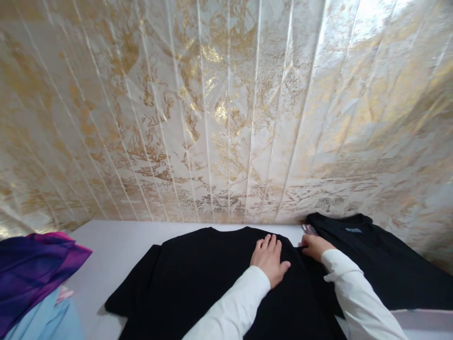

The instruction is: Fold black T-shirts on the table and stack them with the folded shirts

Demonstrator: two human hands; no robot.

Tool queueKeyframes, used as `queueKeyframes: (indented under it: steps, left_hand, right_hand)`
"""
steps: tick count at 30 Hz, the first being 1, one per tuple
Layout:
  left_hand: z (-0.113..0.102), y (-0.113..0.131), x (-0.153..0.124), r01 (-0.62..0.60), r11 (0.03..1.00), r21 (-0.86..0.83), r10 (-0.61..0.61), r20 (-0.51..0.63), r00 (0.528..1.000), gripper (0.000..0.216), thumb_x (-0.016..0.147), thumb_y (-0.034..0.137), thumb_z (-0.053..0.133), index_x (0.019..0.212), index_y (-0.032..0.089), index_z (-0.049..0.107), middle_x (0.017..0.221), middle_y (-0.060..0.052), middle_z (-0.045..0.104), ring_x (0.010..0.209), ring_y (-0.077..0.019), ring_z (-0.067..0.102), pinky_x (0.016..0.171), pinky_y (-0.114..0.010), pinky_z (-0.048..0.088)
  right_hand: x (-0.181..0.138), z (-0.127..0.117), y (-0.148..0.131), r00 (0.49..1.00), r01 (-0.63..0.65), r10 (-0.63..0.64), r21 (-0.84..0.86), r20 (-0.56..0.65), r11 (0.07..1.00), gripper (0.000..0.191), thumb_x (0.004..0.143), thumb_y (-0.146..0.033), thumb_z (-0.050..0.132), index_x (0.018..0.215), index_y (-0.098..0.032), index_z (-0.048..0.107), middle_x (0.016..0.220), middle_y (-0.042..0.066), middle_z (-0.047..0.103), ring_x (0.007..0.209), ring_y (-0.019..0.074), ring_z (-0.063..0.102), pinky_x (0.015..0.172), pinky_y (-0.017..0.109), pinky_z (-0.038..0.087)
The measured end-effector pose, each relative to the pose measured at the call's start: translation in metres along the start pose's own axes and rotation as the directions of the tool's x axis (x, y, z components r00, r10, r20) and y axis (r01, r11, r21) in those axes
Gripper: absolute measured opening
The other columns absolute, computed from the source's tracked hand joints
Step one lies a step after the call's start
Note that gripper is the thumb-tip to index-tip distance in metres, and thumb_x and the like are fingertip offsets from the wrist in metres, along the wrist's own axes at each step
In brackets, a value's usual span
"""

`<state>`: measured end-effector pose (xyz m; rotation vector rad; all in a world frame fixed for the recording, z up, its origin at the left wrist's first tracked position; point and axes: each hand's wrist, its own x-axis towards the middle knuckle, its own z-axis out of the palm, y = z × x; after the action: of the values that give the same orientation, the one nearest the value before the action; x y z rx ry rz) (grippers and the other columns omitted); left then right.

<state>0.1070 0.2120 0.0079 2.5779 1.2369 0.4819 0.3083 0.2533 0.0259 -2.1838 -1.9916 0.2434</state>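
A black T-shirt [198, 278] lies spread flat on a white surface [116, 245]. My left hand [269, 259] rests flat on the shirt near its top right, fingers stretched out and together. My right hand [314, 246] is closed, pinching the black fabric at the shirt's right edge near the sleeve. Both arms wear white long sleeves.
A second black garment [375, 264] with a neck label lies to the right, against the wall. A purple and magenta cloth [31, 269] and a light blue cloth [46, 321] sit at the left. A gold-and-cream patterned wall [226, 108] rises right behind the surface.
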Motion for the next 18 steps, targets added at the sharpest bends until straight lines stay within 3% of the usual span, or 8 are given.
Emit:
queueKeyframes:
  steps: [2, 5, 8, 12, 18]
  left_hand:
    - [0.003, -0.002, 0.000, 0.001, 1.000, -0.004, -0.001, 0.005, 1.000, 0.070, 0.087, 0.057, 0.036, 0.138, 0.010, 0.034, 0.147, -0.017, 0.026, 0.137, -0.0313, 0.018, 0.108, -0.047, 0.019]
    - [0.005, -0.002, -0.001, 0.000, 1.000, 0.003, 0.000, 0.006, 1.000, 0.079, 0.082, 0.066, 0.038, 0.140, 0.013, 0.032, 0.148, -0.018, 0.023, 0.137, -0.0343, 0.014, 0.108, -0.049, 0.017]
    - [0.008, -0.002, -0.002, -0.009, 1.000, 0.005, 0.009, 0.004, 1.000, 0.078, 0.080, 0.069, 0.038, 0.140, 0.020, 0.035, 0.149, -0.015, 0.021, 0.137, -0.0363, 0.012, 0.107, -0.051, 0.015]
    - [0.009, -0.002, 0.000, 0.004, 1.000, -0.009, -0.004, 0.017, 1.000, 0.076, 0.078, 0.073, 0.037, 0.139, 0.027, 0.036, 0.151, -0.013, 0.018, 0.137, -0.0371, 0.010, 0.106, -0.054, 0.014]
    - [0.003, 0.002, 0.005, 0.057, 0.998, -0.034, -0.054, 0.088, 0.995, 0.081, 0.074, 0.072, 0.043, 0.139, 0.026, 0.035, 0.152, -0.013, 0.014, 0.137, -0.0391, 0.004, 0.107, -0.056, 0.009]
  right_hand:
    - [-0.004, -0.015, 0.004, 0.999, -0.041, 0.041, 0.011, 0.031, 0.999, 0.013, 0.059, -0.009, 0.063, 0.056, -0.021, 0.058, 0.061, 0.001, 0.059, 0.067, 0.0203, 0.062, 0.065, 0.029, 0.044]
    - [-0.014, -0.045, 0.014, 0.995, -0.095, 0.093, 0.048, 0.045, 0.994, 0.003, 0.071, -0.021, 0.058, 0.073, -0.022, 0.060, 0.071, 0.002, 0.062, 0.062, 0.0184, 0.062, 0.055, 0.027, 0.045]
    - [-0.023, -0.066, 0.028, 0.974, -0.219, 0.212, 0.106, 0.074, 0.970, 0.014, 0.078, -0.026, 0.051, 0.089, -0.021, 0.059, 0.061, 0.003, 0.061, 0.049, 0.0178, 0.060, 0.045, 0.026, 0.044]
    - [-0.028, -0.065, 0.038, 0.939, -0.338, 0.322, 0.151, 0.120, 0.929, 0.008, 0.077, -0.022, 0.052, 0.082, -0.020, 0.059, 0.047, 0.001, 0.055, 0.044, 0.0180, 0.059, 0.042, 0.026, 0.044]
    - [-0.024, -0.052, 0.026, 0.950, -0.298, 0.282, 0.118, 0.135, 0.947, 0.008, 0.068, -0.013, 0.057, 0.072, -0.020, 0.058, 0.050, -0.001, 0.055, 0.038, 0.0162, 0.055, 0.039, 0.027, 0.042]
